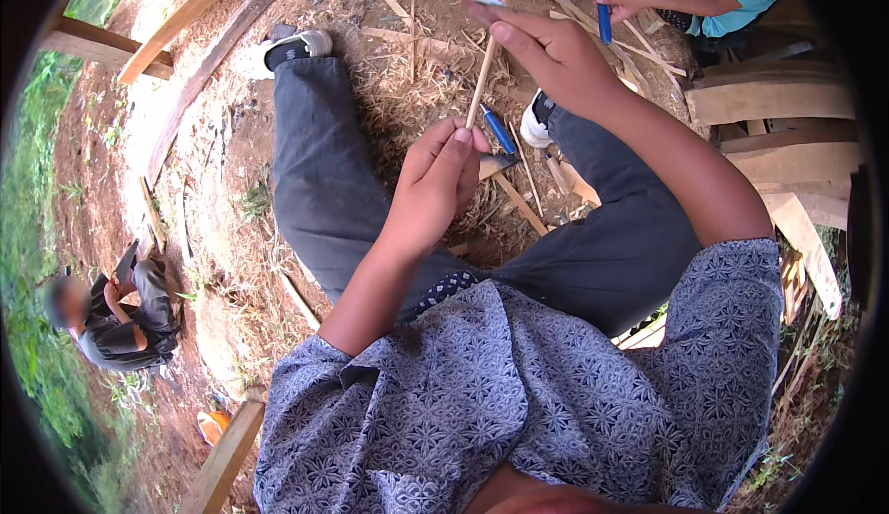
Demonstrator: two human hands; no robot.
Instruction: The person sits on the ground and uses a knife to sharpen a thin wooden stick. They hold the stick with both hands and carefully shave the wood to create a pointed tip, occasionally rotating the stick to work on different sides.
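My left hand (440, 176) is closed around the lower end of a thin, pale wooden stick (482, 77), thumb laid along it. The stick slants up and away from me, above the ground between my feet. At its upper part, my right hand (556, 62) pinches a small reddish-brown and white folded sheet (483, 6), perhaps sandpaper, beside the stick. I cannot tell whether the sheet wraps round the stick. Beneath my hands, a blue-handled tool (497, 130) with a dark, flat blade lies on the ground next to my left hand.
Shavings and wood strips (412, 46) litter the dirt around my feet. At the upper right a person's hand (622, 2) holds a blue-handled tool (605, 23). Boards (773, 102) are stacked at the right. Another person (125, 310) sits at the far left.
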